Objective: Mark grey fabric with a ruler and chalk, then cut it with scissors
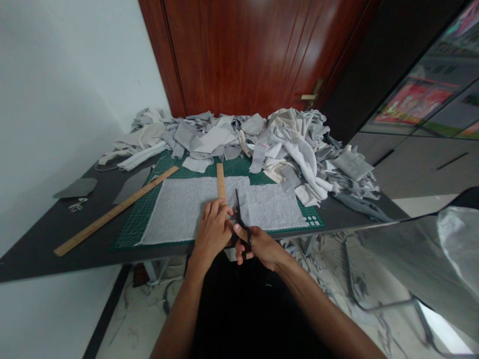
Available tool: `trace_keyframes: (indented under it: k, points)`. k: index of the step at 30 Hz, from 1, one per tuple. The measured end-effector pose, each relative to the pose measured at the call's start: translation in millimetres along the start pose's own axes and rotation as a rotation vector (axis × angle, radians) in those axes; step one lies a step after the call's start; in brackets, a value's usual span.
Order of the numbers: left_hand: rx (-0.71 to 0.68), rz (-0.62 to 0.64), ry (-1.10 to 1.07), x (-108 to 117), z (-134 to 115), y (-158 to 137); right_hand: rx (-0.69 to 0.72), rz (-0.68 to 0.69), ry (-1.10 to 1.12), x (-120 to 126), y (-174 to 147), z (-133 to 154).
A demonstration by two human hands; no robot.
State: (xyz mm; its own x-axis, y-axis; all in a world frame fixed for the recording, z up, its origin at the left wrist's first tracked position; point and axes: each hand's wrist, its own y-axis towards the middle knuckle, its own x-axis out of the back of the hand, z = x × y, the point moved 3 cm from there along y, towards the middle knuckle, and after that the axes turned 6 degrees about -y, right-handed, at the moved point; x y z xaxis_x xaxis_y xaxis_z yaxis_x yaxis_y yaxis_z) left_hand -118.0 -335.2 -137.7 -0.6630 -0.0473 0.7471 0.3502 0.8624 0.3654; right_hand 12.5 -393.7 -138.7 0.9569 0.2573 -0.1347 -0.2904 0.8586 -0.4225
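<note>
A light grey cloth (179, 204) lies flat on a green cutting mat (129, 232) at the table's front edge. My right hand (260, 245) is closed round the handles of black scissors (238, 208), whose blades point away from me over the cloth. Beside the blades, my left hand (213, 227) is closed on the cloth near its front edge, fingers curled and thumb towards the scissors. A short wooden ruler (220, 182) runs from the back of the mat to my left fingers, its near end hidden under them. Whether the blades are parted is too small to tell.
A long wooden ruler (116, 212) lies slantwise on the left of the dark table (33, 244). Heaped grey and white fabric scraps (299, 144) line the back, before a wooden door (239, 55). A grey chair (411, 249) stands at the right; scraps litter the floor.
</note>
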Motion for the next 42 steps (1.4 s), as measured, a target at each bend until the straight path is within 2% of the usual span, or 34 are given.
trace_keyframes:
  k: [8,14,23,29,42]
  points:
    - [-0.032,-0.021,0.033,-3.7,3.7,-0.3,-0.126,-0.004,0.113,2.3,-1.7,17.2]
    - [-0.033,-0.014,0.061,-4.9,5.6,0.6,-0.184,0.032,0.058,10.9,7.0,39.1]
    - [-0.002,0.022,0.08,-4.4,3.9,1.3,-0.142,0.067,-0.026,11.1,30.5,41.5]
    - [0.011,0.053,0.087,-5.7,5.3,1.8,-0.135,0.023,-0.037,13.3,44.2,45.7]
    - [-0.007,0.029,0.093,-4.8,3.3,1.9,-0.095,-0.025,-0.045,16.6,43.8,49.8]
